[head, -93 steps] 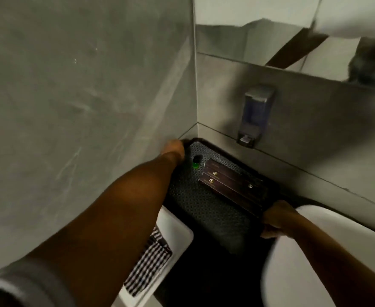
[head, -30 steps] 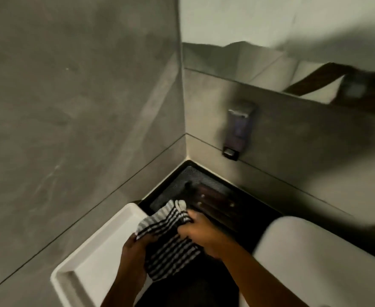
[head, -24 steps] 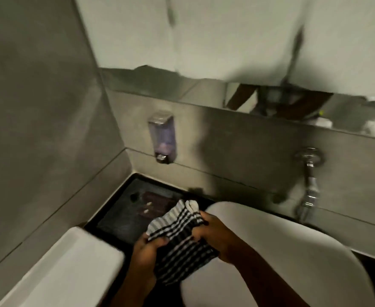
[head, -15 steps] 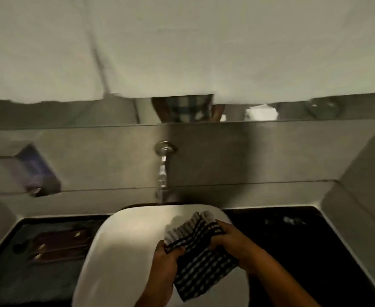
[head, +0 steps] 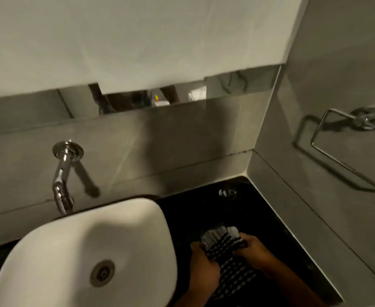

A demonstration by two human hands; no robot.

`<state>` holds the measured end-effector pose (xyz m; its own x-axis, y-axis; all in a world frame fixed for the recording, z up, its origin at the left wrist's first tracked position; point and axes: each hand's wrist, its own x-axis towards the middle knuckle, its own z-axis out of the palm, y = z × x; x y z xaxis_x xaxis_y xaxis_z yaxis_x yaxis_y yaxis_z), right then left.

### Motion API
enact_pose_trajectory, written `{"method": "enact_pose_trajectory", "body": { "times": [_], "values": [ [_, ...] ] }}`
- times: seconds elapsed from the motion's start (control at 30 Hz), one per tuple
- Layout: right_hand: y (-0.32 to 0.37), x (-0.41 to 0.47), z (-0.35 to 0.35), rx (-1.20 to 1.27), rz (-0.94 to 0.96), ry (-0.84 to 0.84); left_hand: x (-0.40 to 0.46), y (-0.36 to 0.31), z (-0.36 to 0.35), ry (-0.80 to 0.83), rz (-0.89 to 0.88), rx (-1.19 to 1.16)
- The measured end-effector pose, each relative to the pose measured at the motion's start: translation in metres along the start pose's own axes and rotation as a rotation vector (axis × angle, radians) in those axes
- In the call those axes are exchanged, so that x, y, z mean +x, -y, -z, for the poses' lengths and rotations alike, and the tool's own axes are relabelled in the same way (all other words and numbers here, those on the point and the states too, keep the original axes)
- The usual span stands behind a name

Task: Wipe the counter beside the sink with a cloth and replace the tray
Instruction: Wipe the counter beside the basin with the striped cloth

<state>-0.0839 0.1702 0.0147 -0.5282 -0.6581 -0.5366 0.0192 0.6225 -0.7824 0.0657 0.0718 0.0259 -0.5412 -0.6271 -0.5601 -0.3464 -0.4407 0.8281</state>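
Observer 1: Cloth (head: 227, 258), black-and-white striped, sits low right in the head view, over the dark counter (head: 206, 209) to the right of the white sink (head: 55, 247). Whether it rests on the surface or is held just above it cannot be told.

Observer 2: Hands?

Observer 1: Both on the cloth. Left hand (head: 204, 264) grips its left edge, fingers curled around the fabric. Right hand (head: 251, 252) grips the right side, fingers clenched over the stripes. The far end of the cloth bunches into pale folds between the two hands.

Observer 2: Tray position?

Observer 1: No tray shows in this view. The counter right of the sink is black and glossy; a small glinting patch (head: 227, 192) lies near its far edge, too blurred to identify.

Observer 2: Surroundings?

Observer 1: Chrome tap (head: 61, 178) projects from the far grey wall above the sink's far-left rim. The sink's drain (head: 102, 273) is visible near the bottom. A chrome towel ring (head: 346, 127) hangs on the right wall. A mirror strip (head: 133, 100) runs along the far wall.
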Motion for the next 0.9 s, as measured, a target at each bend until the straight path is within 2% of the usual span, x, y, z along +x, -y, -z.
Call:
{"method": "enact_pose_trajectory", "body": {
  "times": [0.1,0.23,0.27,0.3,0.37,0.4,0.47,0.6,0.73,0.83,0.9],
  "values": [
    [-0.034,-0.004,-0.015,-0.062,-0.062,-0.023,-0.007,0.041,0.001,0.005,-0.005,0.378],
    [-0.065,-0.014,-0.04,-0.219,-0.172,0.03,-0.012,0.084,0.017,-0.064,-0.037,0.55],
    [-0.072,-0.016,-0.045,-0.325,-0.164,-0.046,-0.012,0.095,0.025,-0.07,-0.063,0.666],
    [-0.077,-0.018,-0.051,-0.45,-0.13,-0.19,-0.011,0.107,0.036,-0.073,-0.113,0.815],
    [-0.082,-0.024,-0.064,-0.663,0.045,-0.479,-0.012,0.128,0.059,-0.093,-0.27,1.091],
    [-0.084,-0.026,-0.074,-0.714,0.141,-0.538,-0.015,0.139,0.071,-0.077,-0.313,1.166],
    [-0.087,-0.027,-0.098,-0.78,0.255,-0.501,-0.018,0.157,0.092,-0.047,-0.378,1.271],
    [-0.113,-0.027,-0.136,-0.922,0.227,-0.32,-0.019,0.175,0.116,-0.013,-0.402,1.379],
    [-0.126,-0.015,-0.14,-0.966,0.239,-0.312,-0.017,0.175,0.118,0.042,-0.409,1.372],
    [-0.098,0.028,-0.146,-0.975,0.323,-0.325,-0.019,0.172,0.118,0.03,-0.388,1.371],
    [-0.07,0.071,-0.142,-0.975,0.311,-0.371,-0.021,0.17,0.112,-0.013,-0.409,1.308]
  ]
}}
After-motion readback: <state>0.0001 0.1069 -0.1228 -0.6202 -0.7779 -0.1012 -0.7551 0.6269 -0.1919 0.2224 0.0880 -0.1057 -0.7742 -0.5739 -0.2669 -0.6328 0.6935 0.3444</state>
